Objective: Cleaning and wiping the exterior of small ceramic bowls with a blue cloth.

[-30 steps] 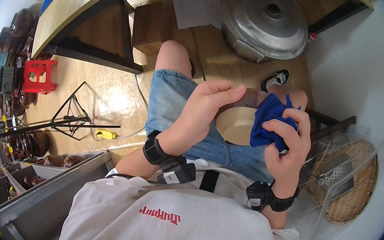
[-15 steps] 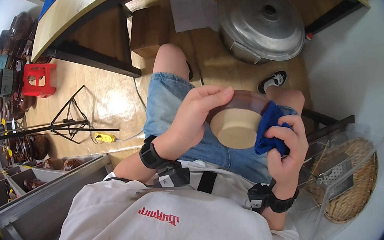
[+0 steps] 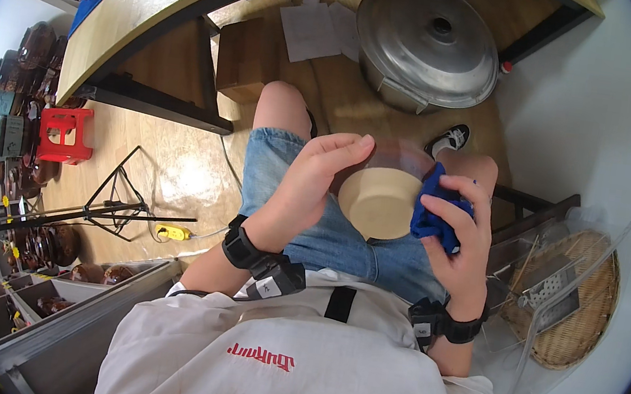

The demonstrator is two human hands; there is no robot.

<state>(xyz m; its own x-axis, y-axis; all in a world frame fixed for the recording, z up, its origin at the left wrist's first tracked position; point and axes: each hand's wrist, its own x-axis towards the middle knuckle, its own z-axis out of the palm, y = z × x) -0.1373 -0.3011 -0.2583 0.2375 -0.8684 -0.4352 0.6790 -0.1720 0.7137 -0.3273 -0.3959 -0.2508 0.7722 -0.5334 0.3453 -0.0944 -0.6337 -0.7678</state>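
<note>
In front of my lap I hold a round bowl-shaped vessel (image 3: 379,201), brown toward its far side and pale beige on its near, rounded part. The brown part looks smeared by motion. My left hand (image 3: 309,176) is closed on the vessel's left side, its thumb and fingers at the brown edge. A bunched blue cloth (image 3: 425,221) is gripped in my right hand (image 3: 467,245) and pressed against the vessel's right side. The fingers of that hand curl over the cloth. Black straps with small boxes sit on both wrists.
Ahead, a large lidded metal pot (image 3: 431,45) stands on the floor beside papers (image 3: 309,33) and a brown box (image 3: 242,60), under a wooden table (image 3: 126,29). Left are a red stool (image 3: 64,136), a black tripod stand (image 3: 120,199) and jar shelves. A wicker basket (image 3: 579,311) lies right.
The vessel and both hands have shifted slightly left. The blue cloth has moved left along with my right hand, still against the vessel. My grip on each stays.
</note>
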